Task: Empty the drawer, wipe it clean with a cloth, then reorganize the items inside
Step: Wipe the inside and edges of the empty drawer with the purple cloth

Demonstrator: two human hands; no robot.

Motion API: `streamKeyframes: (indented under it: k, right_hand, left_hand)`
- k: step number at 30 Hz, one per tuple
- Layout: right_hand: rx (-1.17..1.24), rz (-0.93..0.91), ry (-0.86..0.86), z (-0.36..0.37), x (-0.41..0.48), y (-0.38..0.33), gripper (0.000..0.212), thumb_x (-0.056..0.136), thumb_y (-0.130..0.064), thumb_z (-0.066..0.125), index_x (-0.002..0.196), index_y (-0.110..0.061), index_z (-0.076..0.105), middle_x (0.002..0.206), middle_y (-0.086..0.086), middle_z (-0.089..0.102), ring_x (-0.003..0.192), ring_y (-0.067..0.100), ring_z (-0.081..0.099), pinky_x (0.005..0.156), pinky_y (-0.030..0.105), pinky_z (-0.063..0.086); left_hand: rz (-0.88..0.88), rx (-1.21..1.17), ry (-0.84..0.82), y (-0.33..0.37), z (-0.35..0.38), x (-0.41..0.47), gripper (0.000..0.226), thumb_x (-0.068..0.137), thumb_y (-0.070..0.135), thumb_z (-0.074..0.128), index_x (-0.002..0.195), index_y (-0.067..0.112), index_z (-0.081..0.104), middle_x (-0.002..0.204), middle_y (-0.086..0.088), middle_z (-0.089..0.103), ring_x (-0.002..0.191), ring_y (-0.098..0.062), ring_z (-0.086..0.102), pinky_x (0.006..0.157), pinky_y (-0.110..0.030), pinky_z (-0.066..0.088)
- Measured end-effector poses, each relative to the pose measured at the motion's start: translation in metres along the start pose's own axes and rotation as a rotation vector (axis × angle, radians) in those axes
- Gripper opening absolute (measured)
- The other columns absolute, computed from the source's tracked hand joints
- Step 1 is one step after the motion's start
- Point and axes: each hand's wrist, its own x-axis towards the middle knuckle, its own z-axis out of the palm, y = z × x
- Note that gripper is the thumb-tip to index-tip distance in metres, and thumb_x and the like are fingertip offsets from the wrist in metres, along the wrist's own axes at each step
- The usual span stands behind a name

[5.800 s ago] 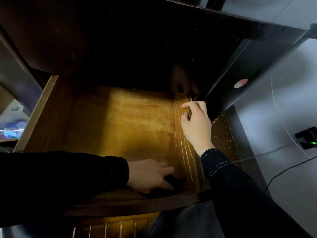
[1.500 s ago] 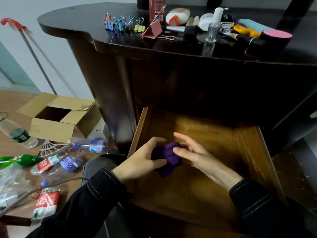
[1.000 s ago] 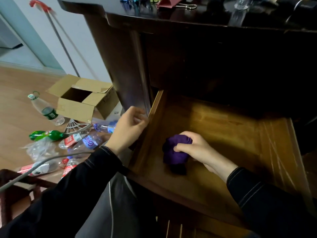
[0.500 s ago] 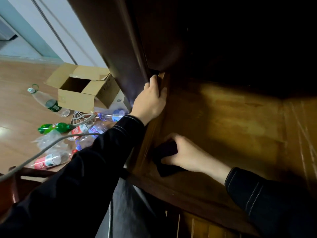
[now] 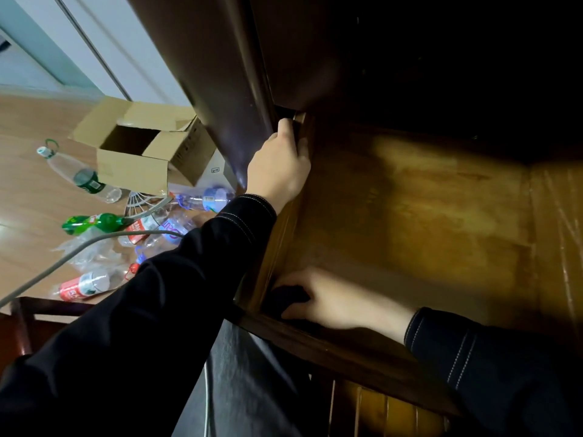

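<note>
We see the wooden drawer (image 5: 441, 216) pulled open across the centre and right of the frame, its floor bare apart from the cloth. Our right hand (image 5: 334, 298), at lower centre, presses a dark cloth (image 5: 285, 298) into the drawer's near left corner, fingers held together and curled over the cloth, which touches the left wall. Our left hand (image 5: 280, 168), at upper centre, grips the top edge of that left wall where it meets the dark cabinet (image 5: 220, 74), fingers wrapped over the edge and close together. On the floor at the left of the frame lie an open cardboard box (image 5: 138, 146) and scattered plastic bottles (image 5: 94, 222).
</note>
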Motion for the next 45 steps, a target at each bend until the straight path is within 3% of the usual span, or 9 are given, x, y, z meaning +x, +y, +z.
streamKeyframes:
  k: [4,10,14,18,23,28,33,38,45]
  right_hand:
    - [-0.015,-0.040,-0.101,-0.013,-0.005,-0.001,0.032,0.092,-0.008,0.070,0.124,-0.010,0.067,0.120,0.003,0.070,0.107,0.015,0.063,0.092,0.027,0.049]
    - [-0.027,-0.062,-0.074,-0.010,-0.005,-0.004,0.028,0.090,-0.005,0.070,0.118,-0.009,0.070,0.114,0.006,0.072,0.104,0.017,0.066,0.093,0.038,0.051]
    - [0.222,-0.110,-0.080,-0.017,-0.011,-0.003,0.026,0.088,-0.001,0.071,0.114,-0.008,0.072,0.105,-0.001,0.074,0.093,-0.001,0.067,0.085,0.018,0.053]
    - [-0.025,-0.052,-0.082,-0.009,-0.004,-0.001,0.031,0.089,-0.003,0.071,0.120,-0.010,0.071,0.118,0.004,0.071,0.106,0.014,0.066,0.096,0.037,0.052]
    - [0.250,-0.168,-0.083,-0.018,-0.013,-0.006,0.027,0.086,0.001,0.071,0.111,-0.010,0.073,0.105,-0.007,0.072,0.094,-0.002,0.066,0.083,0.014,0.051]
    - [0.056,-0.180,-0.047,-0.013,-0.007,-0.011,0.030,0.085,0.003,0.071,0.113,-0.006,0.073,0.112,0.002,0.067,0.096,0.006,0.062,0.085,0.015,0.048]
    - [0.329,-0.264,-0.035,-0.017,-0.015,-0.015,0.027,0.082,0.001,0.073,0.107,-0.008,0.075,0.106,-0.008,0.068,0.099,0.006,0.067,0.088,0.017,0.052]
    - [0.007,-0.172,-0.056,-0.013,-0.004,-0.012,0.031,0.085,0.004,0.070,0.114,-0.006,0.072,0.112,0.003,0.066,0.099,0.010,0.062,0.088,0.024,0.051]
    - [0.153,-0.265,-0.038,-0.018,-0.012,-0.014,0.029,0.083,0.002,0.072,0.105,-0.017,0.074,0.107,-0.011,0.065,0.098,0.003,0.063,0.086,0.015,0.048]
  left_hand:
    - [-0.003,-0.002,-0.001,0.000,0.001,-0.001,0.029,0.101,0.034,0.041,0.123,0.014,0.043,0.101,-0.009,0.058,0.091,-0.039,0.057,0.072,-0.037,0.034]
    - [-0.006,0.022,0.003,0.001,0.000,-0.001,0.030,0.101,0.034,0.041,0.123,0.014,0.043,0.097,-0.004,0.054,0.096,-0.042,0.059,0.072,-0.037,0.034]
    - [-0.007,0.034,0.011,0.002,0.000,-0.002,0.028,0.101,0.034,0.041,0.121,0.014,0.043,0.095,-0.003,0.052,0.095,-0.042,0.059,0.072,-0.037,0.033]
    - [-0.007,0.019,0.007,0.003,0.000,-0.002,0.027,0.102,0.033,0.041,0.120,0.013,0.043,0.095,-0.001,0.051,0.094,-0.041,0.059,0.072,-0.037,0.034]
    - [-0.016,0.014,0.005,0.002,0.000,-0.002,0.028,0.102,0.034,0.042,0.121,0.014,0.043,0.098,-0.002,0.053,0.095,-0.040,0.059,0.073,-0.037,0.035]
    - [-0.014,0.010,0.000,0.003,-0.001,-0.002,0.028,0.102,0.034,0.041,0.122,0.014,0.043,0.100,-0.004,0.056,0.095,-0.040,0.058,0.073,-0.037,0.035]
    - [-0.012,0.009,0.001,0.003,-0.001,-0.002,0.028,0.102,0.033,0.042,0.122,0.014,0.043,0.096,-0.002,0.053,0.090,-0.036,0.056,0.072,-0.037,0.036]
    - [-0.015,0.013,-0.003,0.004,-0.001,-0.002,0.028,0.102,0.034,0.041,0.121,0.014,0.043,0.098,-0.004,0.056,0.093,-0.039,0.058,0.072,-0.037,0.035]
    - [-0.016,0.016,0.001,0.002,-0.001,-0.001,0.028,0.102,0.034,0.041,0.121,0.014,0.044,0.096,0.000,0.051,0.094,-0.040,0.058,0.072,-0.037,0.033]
